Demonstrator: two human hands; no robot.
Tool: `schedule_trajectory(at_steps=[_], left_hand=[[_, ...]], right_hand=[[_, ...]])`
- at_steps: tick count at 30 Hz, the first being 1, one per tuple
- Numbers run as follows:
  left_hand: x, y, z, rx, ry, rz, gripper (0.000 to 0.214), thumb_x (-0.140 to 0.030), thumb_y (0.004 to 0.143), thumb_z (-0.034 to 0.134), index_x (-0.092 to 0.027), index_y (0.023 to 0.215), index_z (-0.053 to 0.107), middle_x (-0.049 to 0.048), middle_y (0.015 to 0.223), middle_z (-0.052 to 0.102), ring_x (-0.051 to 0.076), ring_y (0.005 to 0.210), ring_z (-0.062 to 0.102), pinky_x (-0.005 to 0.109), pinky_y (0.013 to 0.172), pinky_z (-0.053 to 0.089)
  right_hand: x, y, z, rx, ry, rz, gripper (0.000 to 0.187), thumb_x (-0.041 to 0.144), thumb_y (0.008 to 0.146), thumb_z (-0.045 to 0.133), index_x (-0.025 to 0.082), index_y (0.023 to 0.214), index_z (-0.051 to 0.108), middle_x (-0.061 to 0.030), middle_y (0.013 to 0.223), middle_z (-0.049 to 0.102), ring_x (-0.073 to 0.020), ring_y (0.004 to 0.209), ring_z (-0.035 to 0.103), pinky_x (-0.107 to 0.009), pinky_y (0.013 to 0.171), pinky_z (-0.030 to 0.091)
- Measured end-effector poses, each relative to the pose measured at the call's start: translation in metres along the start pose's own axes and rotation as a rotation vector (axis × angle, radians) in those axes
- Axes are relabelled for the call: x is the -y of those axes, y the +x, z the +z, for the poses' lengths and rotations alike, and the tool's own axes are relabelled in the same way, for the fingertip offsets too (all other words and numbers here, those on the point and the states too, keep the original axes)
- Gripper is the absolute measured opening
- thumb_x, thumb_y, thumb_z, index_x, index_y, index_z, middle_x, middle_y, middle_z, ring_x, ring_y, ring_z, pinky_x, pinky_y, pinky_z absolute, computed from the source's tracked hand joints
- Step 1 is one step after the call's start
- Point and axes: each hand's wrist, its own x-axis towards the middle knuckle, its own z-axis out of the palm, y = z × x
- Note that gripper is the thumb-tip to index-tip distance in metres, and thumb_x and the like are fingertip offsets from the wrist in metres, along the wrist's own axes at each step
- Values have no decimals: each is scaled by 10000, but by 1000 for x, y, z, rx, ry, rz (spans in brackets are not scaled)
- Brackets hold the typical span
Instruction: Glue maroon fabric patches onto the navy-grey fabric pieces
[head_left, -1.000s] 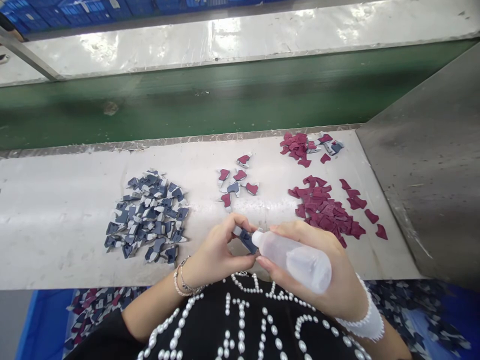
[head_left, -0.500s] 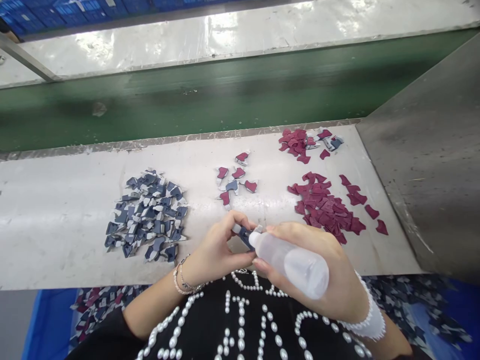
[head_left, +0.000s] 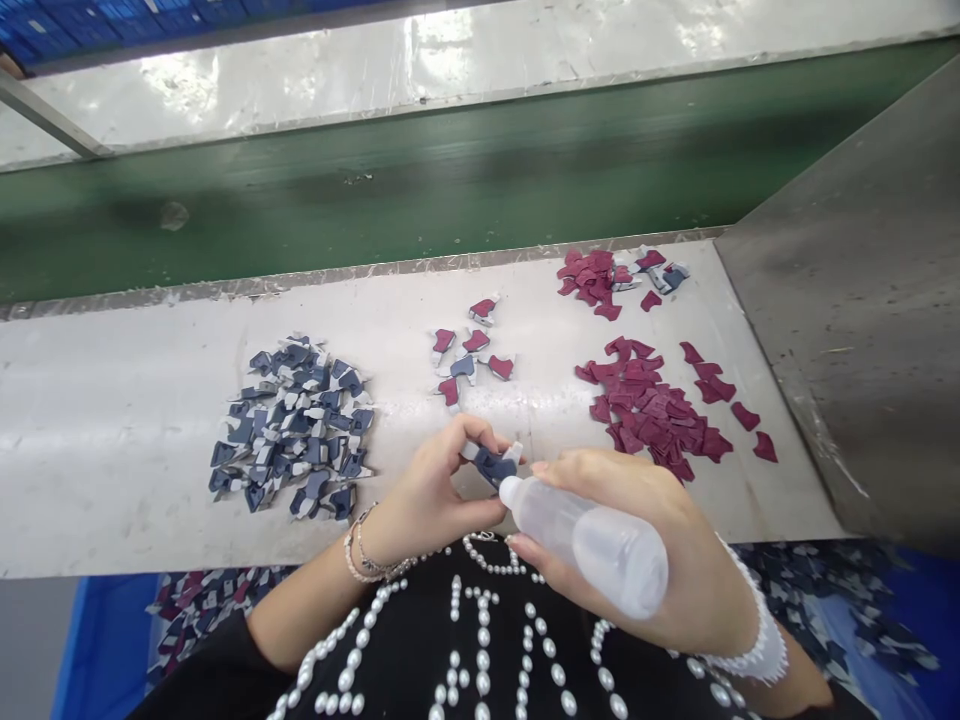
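My left hand (head_left: 431, 490) pinches a small dark blue and white piece (head_left: 491, 464) just above the near edge of the white work surface (head_left: 112, 440). My right hand (head_left: 637, 540) is wrapped round a translucent squeeze bottle (head_left: 592, 545), whose nozzle tip rests against that piece. A heap of blue and white pieces (head_left: 296, 430) lies to the left of my hands. A heap of maroon pieces (head_left: 656, 410) lies to the right. Between them, further back, sits a small group of maroon and white pieces (head_left: 472, 355).
A second, smaller maroon heap (head_left: 600, 280) lies at the back right by a green conveyor belt (head_left: 450, 190). A grey metal panel (head_left: 862, 330) slopes up on the right. Blue bins (head_left: 97, 640) with more pieces stand below the work surface at both sides.
The bottle's tip has slid slightly down and right along the piece, and my left fingers have turned the piece a little. The piles lie unchanged.
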Motion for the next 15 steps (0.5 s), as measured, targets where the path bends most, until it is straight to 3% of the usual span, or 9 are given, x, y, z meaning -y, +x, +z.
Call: schedule_trajectory(at_steps=[9,15], left_hand=[[-7,1,-2,49,24,43,439,-62,705,736,-230,1026,488,44,1068,645,184,964,618,297,846,490],[-7,1,-4,33,59,60,411,-70,722,719,-221,1022,483,38,1037,627,185,975,618,306,865,496]], right_hand=[[1,1,-1,-26,16,10,219,314,848,681,253,853,471,15,844,694,-148,734,681,-239,619,510],[2,1,-5,25,23,10,202,309,841,687,249,811,496,43,714,634,-132,596,621,-258,576,493]])
